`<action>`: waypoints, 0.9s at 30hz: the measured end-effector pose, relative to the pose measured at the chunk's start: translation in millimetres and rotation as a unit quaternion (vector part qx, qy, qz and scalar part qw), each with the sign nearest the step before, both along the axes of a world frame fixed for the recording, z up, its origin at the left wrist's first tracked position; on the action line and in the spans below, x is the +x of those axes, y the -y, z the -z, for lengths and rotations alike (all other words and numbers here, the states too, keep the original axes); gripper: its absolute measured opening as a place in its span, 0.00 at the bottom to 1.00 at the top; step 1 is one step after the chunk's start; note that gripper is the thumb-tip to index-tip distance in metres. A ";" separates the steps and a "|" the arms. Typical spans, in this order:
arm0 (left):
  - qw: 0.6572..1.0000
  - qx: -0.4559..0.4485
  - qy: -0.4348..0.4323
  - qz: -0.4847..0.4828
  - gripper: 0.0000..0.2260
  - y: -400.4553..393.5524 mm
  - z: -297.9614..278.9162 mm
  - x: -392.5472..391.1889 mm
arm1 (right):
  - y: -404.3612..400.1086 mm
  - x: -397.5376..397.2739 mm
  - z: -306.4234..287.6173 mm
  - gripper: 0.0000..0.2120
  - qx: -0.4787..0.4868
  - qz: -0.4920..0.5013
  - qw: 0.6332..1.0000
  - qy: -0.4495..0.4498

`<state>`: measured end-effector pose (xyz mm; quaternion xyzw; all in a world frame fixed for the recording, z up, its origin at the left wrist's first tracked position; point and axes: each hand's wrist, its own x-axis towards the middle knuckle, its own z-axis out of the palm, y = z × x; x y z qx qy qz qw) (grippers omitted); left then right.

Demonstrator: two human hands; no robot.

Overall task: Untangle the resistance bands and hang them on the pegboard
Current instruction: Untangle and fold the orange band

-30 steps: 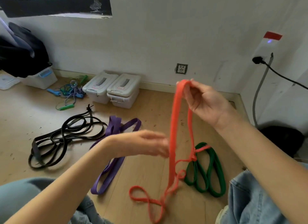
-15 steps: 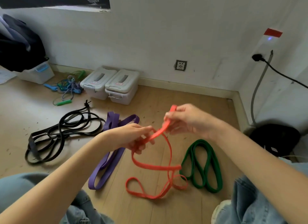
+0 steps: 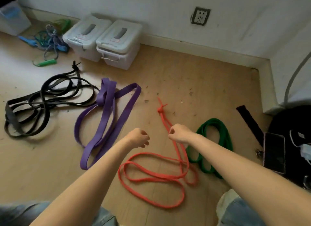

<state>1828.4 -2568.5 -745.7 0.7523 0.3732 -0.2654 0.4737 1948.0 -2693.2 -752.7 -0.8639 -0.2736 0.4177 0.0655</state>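
Note:
The orange band [image 3: 151, 178] lies in loose loops on the wooden floor, its knotted end [image 3: 160, 109] stretched away from me. My right hand [image 3: 180, 135] hovers low over its two straight strands, and its curled fingertips pinch them just below the knot. My left hand [image 3: 138, 138] hangs beside it with loosely curled fingers, holding nothing. A purple band [image 3: 107, 119] with a knot lies to the left. Further left is a tangle of black bands [image 3: 42, 101]. A coiled green band [image 3: 213, 141] rests right of the orange one. No pegboard is in view.
Two lidded plastic boxes [image 3: 107, 40] stand against the wall, with jump ropes [image 3: 48, 40] to their left. A black bag [image 3: 289, 141] and a strap sit at the right by the wall corner. My knees in jeans [image 3: 235, 210] frame the bottom edge.
Both hands came down from chest height to just above the floor. The orange band, held up between them before, now lies on the floor. My left hand has let go of it.

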 end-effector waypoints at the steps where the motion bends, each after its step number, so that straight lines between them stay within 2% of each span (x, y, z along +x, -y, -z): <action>1: 1.000 -0.014 0.007 -0.015 0.13 -1.8 11.8 5.8 | -7.1 5.7 17.3 0.14 -0.002 0.002 1.000 0.014; 6: 0.996 -0.059 0.021 -0.060 0.12 -9.9 63.4 31.1 | -43.0 30.6 89.8 0.26 0.029 0.050 0.993 0.101; 9: 0.992 -0.075 0.026 -0.094 0.13 -15.1 85.7 37.9 | -67.1 38.9 118.3 0.29 0.043 0.072 0.986 0.145; 10: 0.991 -0.080 0.026 -0.104 0.13 -16.4 91.7 38.7 | -73.2 40.7 124.9 0.28 0.047 0.094 0.982 0.160; 12: 0.990 -0.076 0.029 -0.115 0.12 -18.9 100.9 39.5 | -81.4 44.1 132.2 0.19 0.080 0.136 0.974 0.164; 14: 0.990 -0.052 0.049 -0.119 0.12 -21.1 107.8 39.5 | -83.3 44.5 129.6 0.11 0.137 0.169 0.969 0.120; 17: 0.977 -0.069 0.149 -0.139 0.20 -18.2 100.2 44.4 | -74.9 40.8 99.2 0.05 0.232 0.168 0.957 0.036; 21: 0.930 -0.096 0.319 -0.156 0.17 -9.7 55.7 59.7 | -58.2 45.7 16.8 0.05 0.320 0.127 0.935 -0.083; 27: 0.898 0.037 0.435 -0.061 0.10 -1.7 -58.7 61.2 | -39.2 41.8 -121.7 0.05 0.408 0.120 0.903 -0.064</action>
